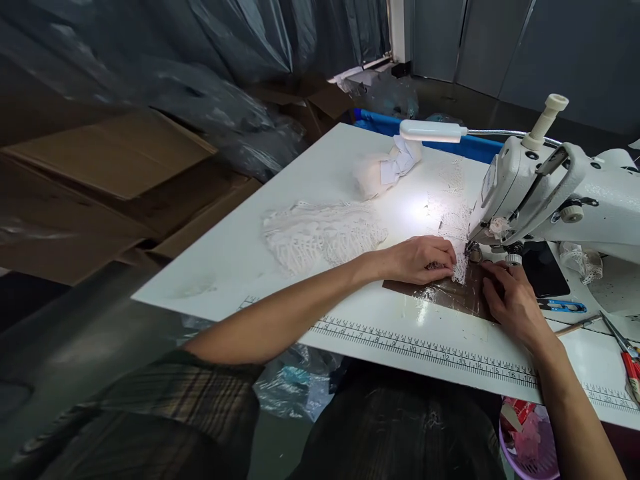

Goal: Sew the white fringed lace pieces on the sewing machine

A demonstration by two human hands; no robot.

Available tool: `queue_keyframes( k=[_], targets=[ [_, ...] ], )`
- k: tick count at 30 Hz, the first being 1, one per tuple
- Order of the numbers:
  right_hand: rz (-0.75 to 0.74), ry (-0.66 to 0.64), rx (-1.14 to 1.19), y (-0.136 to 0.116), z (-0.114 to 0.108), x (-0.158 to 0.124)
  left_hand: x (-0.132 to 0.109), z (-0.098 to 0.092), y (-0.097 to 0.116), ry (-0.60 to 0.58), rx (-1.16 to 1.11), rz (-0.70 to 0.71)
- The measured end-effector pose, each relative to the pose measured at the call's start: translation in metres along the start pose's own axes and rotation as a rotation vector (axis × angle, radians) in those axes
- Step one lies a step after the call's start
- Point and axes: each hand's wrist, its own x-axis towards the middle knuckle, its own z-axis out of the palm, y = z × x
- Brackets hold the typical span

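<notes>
Two-handed at the sewing machine (603, 197), touches white lace (454, 225), lying lengthwise away just left of the presser foot (475, 253), with the nearer left hand (424, 259), resting the right hand (517, 303) opposite, cannot tell if pinching.

Two bare hands crowding the sewing machine (605, 200)
Left arm (300, 317) stretches long toward it, left hand (425, 260) knuckles-up, fingers curled; right arm (575, 393) slants in steeper, right hand (515, 300) just this side of it, back up, fingers bent.
</notes>
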Motion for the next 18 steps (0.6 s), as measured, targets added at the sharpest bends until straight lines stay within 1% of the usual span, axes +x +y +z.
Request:
queue_keyframes(
  k=[5,8,10,13,16,18],
  targets=[
    [-0.012,-0.009,0.003,0.001,0.001,0.000,0.002,-0.001,0.006,0.137,-0.020,0.050],
    [-0.063,-0.016,-0.029,-0.001,0.005,0.001,0.002,0.003,0.004,0.172,0.021,0.069],
    [-0.112,-0.041,-0.074,-0.002,0.008,0.001,0.001,0.007,0.001,0.147,0.076,0.104],
    [-0.159,-0.067,-0.184,-0.003,0.013,0.002,0.000,0.012,-0.003,0.066,0.153,0.159],
    [-0.178,-0.055,-0.239,-0.002,0.017,0.002,-0.001,0.013,-0.002,-0.009,0.204,0.152],
    [-0.192,-0.046,-0.242,-0.001,0.017,0.002,-0.001,0.011,-0.001,-0.032,0.232,0.146]
  ],
)
